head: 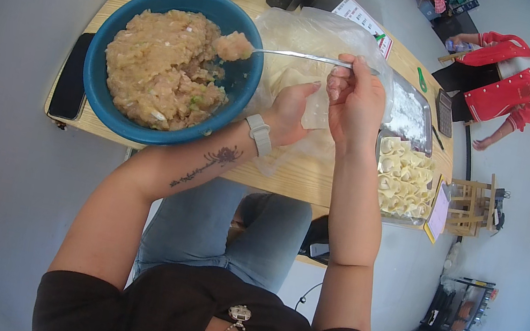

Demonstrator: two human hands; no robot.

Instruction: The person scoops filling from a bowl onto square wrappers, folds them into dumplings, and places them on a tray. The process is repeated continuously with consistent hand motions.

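My right hand (358, 102) grips the handle of a metal spoon (300, 56). A lump of pale minced filling (234, 47) clings to the spoon's far end, over the right side of a blue plastic basin (95, 50). More minced filling (155, 61) with green flecks is heaped in the basin. On my left hand (291, 111) lies a thin, pale dough wrapper (317, 108), held by the thumb and fingers. Beneath the hands a clear plastic bag (289, 26) is spread, with more dough sheets partly hidden. Folded wontons (403, 182) stand in rows on a tray to the right.
A metal tray dusted with white flour (411, 106) sits behind the wontons. Around it are a calculator (444, 112), a pen (438, 137) and a clipboard (439, 209). A black phone (72, 73) lies left of the basin. Beyond the table a person in a red jacket (509, 75) stands near wooden stools (468, 206).
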